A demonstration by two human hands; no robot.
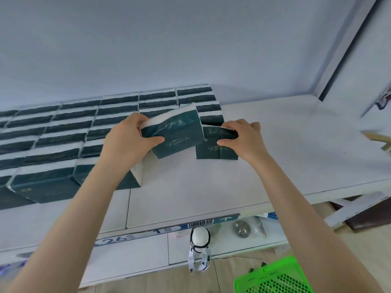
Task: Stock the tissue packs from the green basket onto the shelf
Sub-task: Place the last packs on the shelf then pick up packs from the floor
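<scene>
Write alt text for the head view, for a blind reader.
The left hand grips a tilted dark green tissue pack and the right hand grips another pack standing beside it on a white shelf. Rows of such packs lie to the left; a green basket is at lower right.

Straight ahead of me a plain pale blue-white wall [190, 39] fills the top of my view. Off to my right a dark vertical strip [342, 53] runs down the corner. Down below I catch a blue-and-white label strip with a black barcode [201, 224], a big printed "26" towards its left end. Just under the barcode sits a white round ball-like object with a black strap [200, 236], white printed ribbons dangling from it. Right of that lies a dark grey oval item in clear wrapping [242, 229]. Beige floor tiles [165, 280] spread beneath, and a white-edged dark brown board [359, 214] shows at far right.
</scene>
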